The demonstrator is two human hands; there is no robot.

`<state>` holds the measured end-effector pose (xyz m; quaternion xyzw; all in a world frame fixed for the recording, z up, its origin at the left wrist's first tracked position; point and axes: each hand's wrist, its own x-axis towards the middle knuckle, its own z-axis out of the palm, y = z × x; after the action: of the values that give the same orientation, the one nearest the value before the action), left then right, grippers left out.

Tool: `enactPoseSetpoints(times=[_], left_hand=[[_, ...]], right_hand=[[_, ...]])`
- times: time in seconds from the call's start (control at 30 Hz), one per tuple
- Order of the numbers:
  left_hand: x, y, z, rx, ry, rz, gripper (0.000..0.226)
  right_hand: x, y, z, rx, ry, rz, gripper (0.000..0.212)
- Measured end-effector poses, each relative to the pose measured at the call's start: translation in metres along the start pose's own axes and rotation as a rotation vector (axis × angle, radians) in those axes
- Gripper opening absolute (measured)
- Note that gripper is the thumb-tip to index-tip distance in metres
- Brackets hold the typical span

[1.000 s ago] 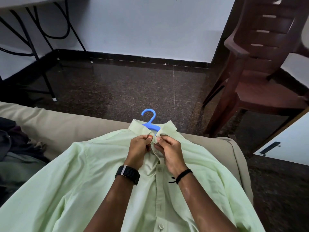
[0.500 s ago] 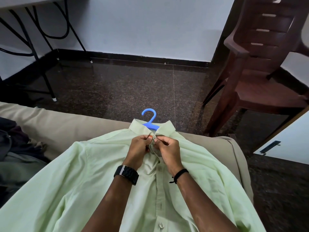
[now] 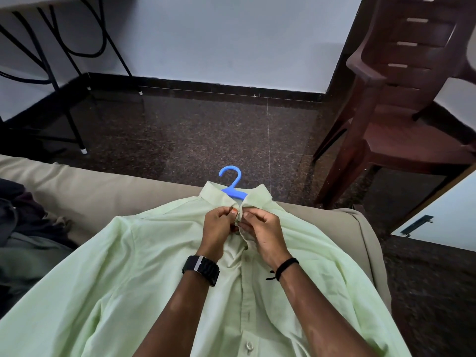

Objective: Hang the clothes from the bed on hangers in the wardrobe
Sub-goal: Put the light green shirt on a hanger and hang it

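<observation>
A pale green button-up shirt (image 3: 144,269) lies spread face up on the beige bed (image 3: 108,194). A blue plastic hanger (image 3: 231,185) is inside it; only its hook and neck stick out past the collar toward the floor. My left hand (image 3: 219,228) pinches the left edge of the shirt front just under the collar. My right hand (image 3: 260,229) pinches the right edge at the same spot, so the fingertips of both meet at the top button. The hanger's arms are hidden under the cloth.
Dark clothes (image 3: 23,228) lie piled on the bed at the left. A brown plastic chair (image 3: 401,104) stands on the dark speckled floor (image 3: 206,135) to the right. Black metal table legs (image 3: 64,104) stand at the back left by the white wall.
Both hands have crept a little up the shirt front toward the collar, and their fingertips have drawn closer together at the top button. The shirt and hanger lie as before.
</observation>
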<state>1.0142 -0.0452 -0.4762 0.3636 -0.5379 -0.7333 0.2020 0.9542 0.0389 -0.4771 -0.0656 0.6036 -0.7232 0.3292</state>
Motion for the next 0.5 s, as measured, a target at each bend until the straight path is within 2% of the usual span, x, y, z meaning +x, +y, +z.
enactPoseSetpoints(times=[0.13,0.37,0.5], left_hand=[[-0.001,-0.001,0.001,-0.003,0.001,-0.008,0.017],[0.002,0.004,-0.009,-0.055,-0.128,-0.074,0.022],[0.006,0.008,-0.014,-0.05,-0.202,-0.11,0.023]], right_hand=[[0.003,-0.001,-0.001,0.015,-0.006,0.014,0.014],[0.003,-0.001,0.003,0.031,0.008,0.028,0.01],[0.001,0.0,0.006,-0.08,0.063,-0.016,0.007]])
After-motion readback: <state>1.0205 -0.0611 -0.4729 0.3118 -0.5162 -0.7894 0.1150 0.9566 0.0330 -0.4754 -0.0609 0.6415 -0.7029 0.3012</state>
